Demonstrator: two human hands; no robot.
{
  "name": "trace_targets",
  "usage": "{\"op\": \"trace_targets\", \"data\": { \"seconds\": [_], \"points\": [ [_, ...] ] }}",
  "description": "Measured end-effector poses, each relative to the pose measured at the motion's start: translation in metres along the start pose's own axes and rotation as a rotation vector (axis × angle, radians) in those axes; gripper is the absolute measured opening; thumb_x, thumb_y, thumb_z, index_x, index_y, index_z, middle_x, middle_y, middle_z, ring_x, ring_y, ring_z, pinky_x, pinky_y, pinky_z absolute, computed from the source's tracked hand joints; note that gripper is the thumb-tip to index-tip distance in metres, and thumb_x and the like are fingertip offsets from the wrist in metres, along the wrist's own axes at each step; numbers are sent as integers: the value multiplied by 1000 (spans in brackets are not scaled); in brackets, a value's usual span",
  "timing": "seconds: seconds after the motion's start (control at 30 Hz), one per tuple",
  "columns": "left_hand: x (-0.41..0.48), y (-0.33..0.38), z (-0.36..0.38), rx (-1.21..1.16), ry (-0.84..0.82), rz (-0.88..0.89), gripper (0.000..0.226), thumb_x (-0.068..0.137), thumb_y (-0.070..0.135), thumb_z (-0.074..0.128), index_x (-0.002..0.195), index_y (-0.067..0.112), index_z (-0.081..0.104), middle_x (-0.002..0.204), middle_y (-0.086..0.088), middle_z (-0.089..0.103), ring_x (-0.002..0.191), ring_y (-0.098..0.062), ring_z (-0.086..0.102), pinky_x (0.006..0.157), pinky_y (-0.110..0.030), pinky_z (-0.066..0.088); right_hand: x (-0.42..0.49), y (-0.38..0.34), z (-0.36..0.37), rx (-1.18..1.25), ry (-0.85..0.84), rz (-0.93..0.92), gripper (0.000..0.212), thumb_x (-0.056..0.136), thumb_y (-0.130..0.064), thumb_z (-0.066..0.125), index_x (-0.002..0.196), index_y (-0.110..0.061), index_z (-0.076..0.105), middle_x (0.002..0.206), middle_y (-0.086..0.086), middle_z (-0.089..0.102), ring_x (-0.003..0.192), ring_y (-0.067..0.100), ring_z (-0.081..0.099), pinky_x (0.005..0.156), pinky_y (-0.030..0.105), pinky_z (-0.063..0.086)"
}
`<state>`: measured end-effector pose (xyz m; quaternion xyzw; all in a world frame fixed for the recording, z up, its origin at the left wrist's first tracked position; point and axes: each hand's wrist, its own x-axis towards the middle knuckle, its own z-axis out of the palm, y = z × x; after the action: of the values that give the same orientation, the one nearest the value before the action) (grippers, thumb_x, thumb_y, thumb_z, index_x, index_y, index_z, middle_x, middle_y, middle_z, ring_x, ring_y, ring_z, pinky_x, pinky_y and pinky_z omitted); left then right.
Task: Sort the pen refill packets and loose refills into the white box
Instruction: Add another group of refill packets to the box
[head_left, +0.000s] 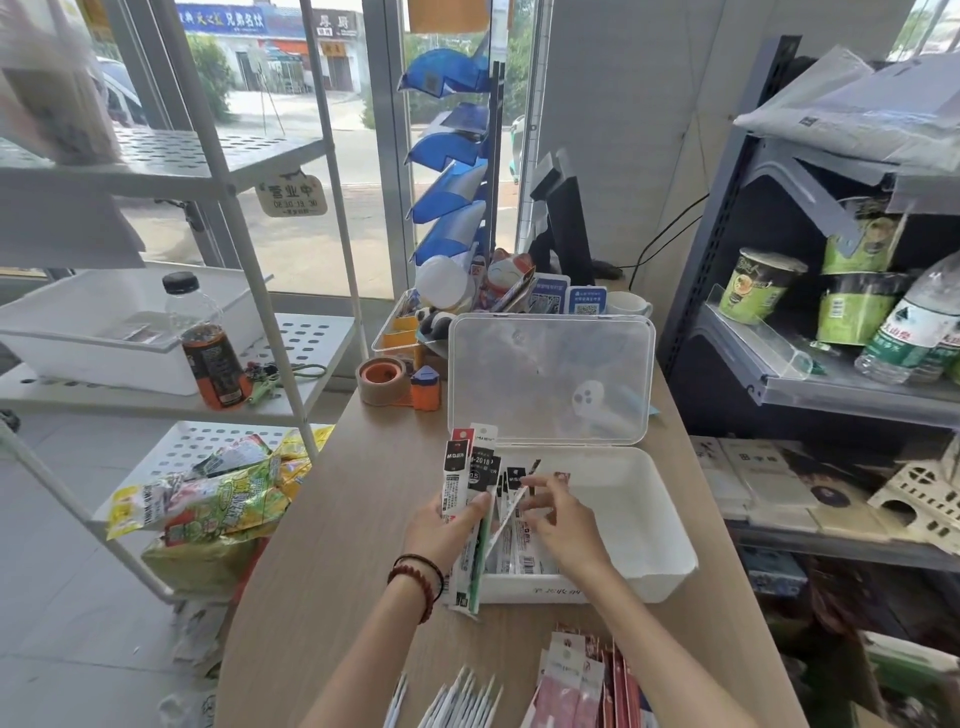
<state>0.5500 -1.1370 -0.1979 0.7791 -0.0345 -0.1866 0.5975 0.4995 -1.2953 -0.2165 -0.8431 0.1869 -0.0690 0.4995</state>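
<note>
On the wooden counter (332, 519) stands the white box (649, 525), its clear lid (550, 379) upright on the far side. The left hand (441, 530) is closed around a bundle of refill packets (465, 483) at the box's left edge. The right hand (563, 525), inside the box, pinches one slim packet (506, 512) above the packets lying there. Loose refills (462, 699) and pink packets (571, 680) lie near.
</note>
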Motion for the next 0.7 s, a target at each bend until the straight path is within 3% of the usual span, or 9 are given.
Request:
{"op": "trace_targets", "data": {
  "seconds": [0.07, 0.17, 0.47, 0.6, 0.7],
  "points": [
    [-1, 1, 0, 8, -8, -1, 20, 84, 41, 63, 91, 23, 64, 78, 8, 68, 70, -5, 63, 56, -19, 44, 0, 0, 1, -16, 35, -1, 24, 99, -15, 50, 119, -25, 60, 106, -8, 66, 96, 8, 64, 67, 6, 45],
    [-1, -1, 0, -10, -8, -13, 25, 83, 42, 65, 94, 20, 66, 77, 8, 69, 69, -6, 64, 56, -20, 45, 1, 3, 2, -58, 60, 15, 16, 97, -24, 57, 110, -21, 65, 100, -9, 66, 88, 1, 61, 63, 6, 44],
    [1, -3, -1, 1, 7, -12, 25, 81, 47, 64, 92, 24, 65, 84, 5, 70, 78, -11, 65, 63, -24, 48, 7, 5, 7, -219, 26, 156, 44, 76, -50, 76, 106, -25, 56, 96, -9, 61, 86, 8, 61, 71, 25, 49],
    [1, -2, -2, -18, 4, -26, 26, 82, 46, 64, 92, 21, 65, 81, 7, 68, 75, -8, 64, 59, -23, 46, 8, 5, 7, -265, 34, 142, 44, 75, -42, 80, 107, -24, 55, 100, -7, 61, 89, 10, 61, 78, 28, 53],
    [0, -1, -2, -38, -21, -26, 25, 78, 46, 68, 89, 23, 66, 81, 6, 71, 75, -10, 66, 59, -23, 46, 4, 1, 6, -184, 93, 59, 40, 79, -51, 72, 105, -25, 57, 100, -9, 61, 90, 7, 59, 79, 26, 52]
  ]
}}
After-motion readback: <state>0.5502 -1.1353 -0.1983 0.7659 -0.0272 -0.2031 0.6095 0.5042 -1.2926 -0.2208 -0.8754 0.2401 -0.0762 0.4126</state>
